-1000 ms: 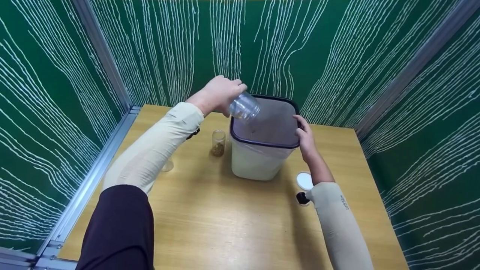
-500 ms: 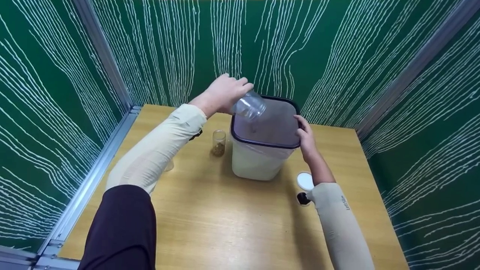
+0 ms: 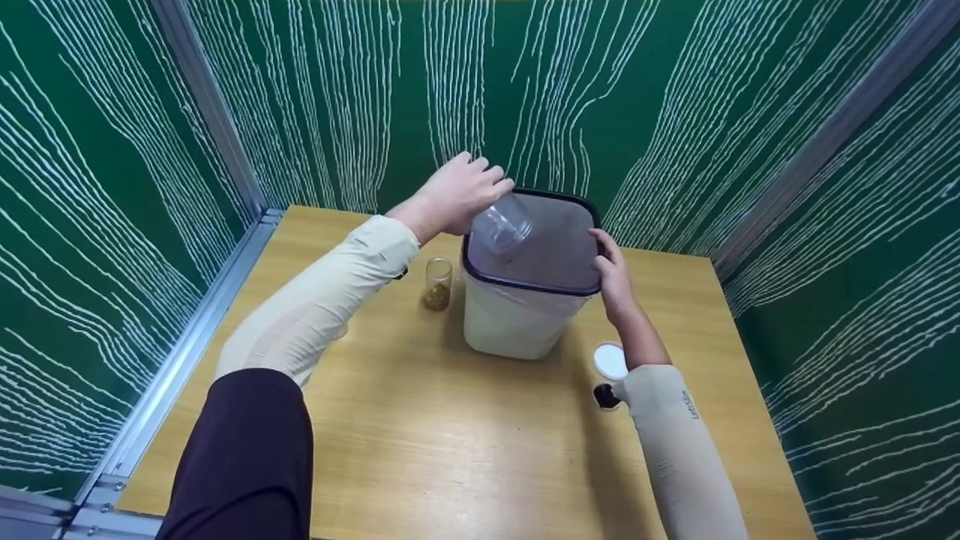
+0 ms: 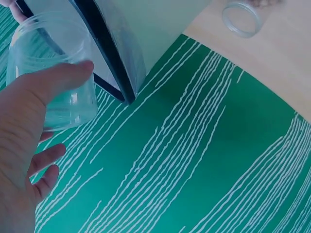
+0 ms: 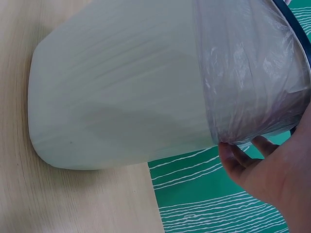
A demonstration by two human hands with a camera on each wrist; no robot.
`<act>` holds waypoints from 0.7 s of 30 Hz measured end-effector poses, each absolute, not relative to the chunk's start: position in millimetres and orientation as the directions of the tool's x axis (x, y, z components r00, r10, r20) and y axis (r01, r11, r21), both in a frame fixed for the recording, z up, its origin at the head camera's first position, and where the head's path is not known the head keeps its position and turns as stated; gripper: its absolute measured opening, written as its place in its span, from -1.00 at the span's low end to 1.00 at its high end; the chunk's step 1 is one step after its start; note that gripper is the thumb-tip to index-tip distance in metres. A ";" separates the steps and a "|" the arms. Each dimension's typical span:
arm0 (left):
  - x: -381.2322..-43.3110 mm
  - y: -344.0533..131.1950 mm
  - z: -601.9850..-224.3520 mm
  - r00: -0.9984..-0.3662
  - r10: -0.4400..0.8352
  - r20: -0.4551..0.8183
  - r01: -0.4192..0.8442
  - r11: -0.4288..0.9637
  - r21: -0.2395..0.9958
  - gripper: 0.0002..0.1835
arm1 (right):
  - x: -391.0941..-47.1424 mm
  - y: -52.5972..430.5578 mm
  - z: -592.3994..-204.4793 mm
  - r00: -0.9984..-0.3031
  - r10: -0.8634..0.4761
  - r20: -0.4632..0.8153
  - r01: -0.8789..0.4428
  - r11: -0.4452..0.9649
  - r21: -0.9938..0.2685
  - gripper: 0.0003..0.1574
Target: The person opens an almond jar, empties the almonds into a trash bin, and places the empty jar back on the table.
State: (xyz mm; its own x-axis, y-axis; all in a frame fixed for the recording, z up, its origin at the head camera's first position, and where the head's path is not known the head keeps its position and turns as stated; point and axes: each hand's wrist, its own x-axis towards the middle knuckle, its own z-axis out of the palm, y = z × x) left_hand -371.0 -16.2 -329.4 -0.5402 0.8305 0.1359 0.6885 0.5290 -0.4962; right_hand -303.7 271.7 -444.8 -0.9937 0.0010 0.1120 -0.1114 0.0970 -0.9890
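Note:
A white waste bin [image 3: 510, 326] with a dark rim and a thin plastic liner [image 5: 243, 73] stands upright on the table. Over its mouth, my left hand [image 3: 459, 193] grips a clear jar [image 3: 508, 225] by its base end, with the jar's open end tipped down toward the bin. The jar looks see-through in the left wrist view, and I see no contents in it. On the bin's right side, my right hand [image 3: 616, 279] holds the rim, its fingertips touching the liner in the right wrist view.
Left of the bin stands a small clear jar [image 3: 437, 285] with brown bits in its bottom. A white lid [image 3: 609, 361] and a black lid [image 3: 606, 396] lie by the right forearm. A pale round thing [image 3: 341, 331] is mostly hidden behind the left forearm. Green walls enclose the table [image 3: 465, 442].
My left hand has shifted a little to the right with the jar, bringing it further over the bin's mouth. The right hand stays on the rim.

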 end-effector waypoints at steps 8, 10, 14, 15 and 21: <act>-371.0 -29.0 -328.8 -0.510 0.814 0.278 0.664 0.578 -0.474 -0.26 | -301.3 277.9 -440.1 -0.996 -0.021 0.082 -0.084 0.109 -0.991 -0.34; -369.0 -33.7 -328.9 -0.513 0.790 0.336 0.645 0.613 -0.457 -0.25 | -298.8 285.1 -445.1 -0.996 -0.011 0.087 -0.088 0.111 -0.990 -0.34; -363.9 -43.2 -333.5 -0.554 0.713 0.430 0.608 0.699 -0.377 -0.20 | -282.9 302.4 -464.4 -0.995 0.054 0.082 -0.074 0.135 -0.988 -0.34; -362.7 -45.9 -336.0 -0.569 0.689 0.450 0.599 0.722 -0.347 -0.18 | -275.8 305.6 -469.3 -0.994 0.071 0.077 -0.067 0.143 -0.987 -0.34; -349.1 -65.2 -358.8 -0.673 0.503 0.543 0.552 0.830 -0.085 -0.11 | -231.4 311.8 -494.0 -0.994 0.106 0.028 -0.009 0.179 -0.984 -0.45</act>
State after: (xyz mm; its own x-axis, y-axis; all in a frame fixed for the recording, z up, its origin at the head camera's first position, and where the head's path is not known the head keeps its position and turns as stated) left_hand -349.1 -65.2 -358.8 -0.6726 0.5026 0.5431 0.5517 0.8298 -0.0847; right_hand -231.4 311.8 -494.0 -0.9940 0.1059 0.0284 -0.0090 0.1791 -0.9838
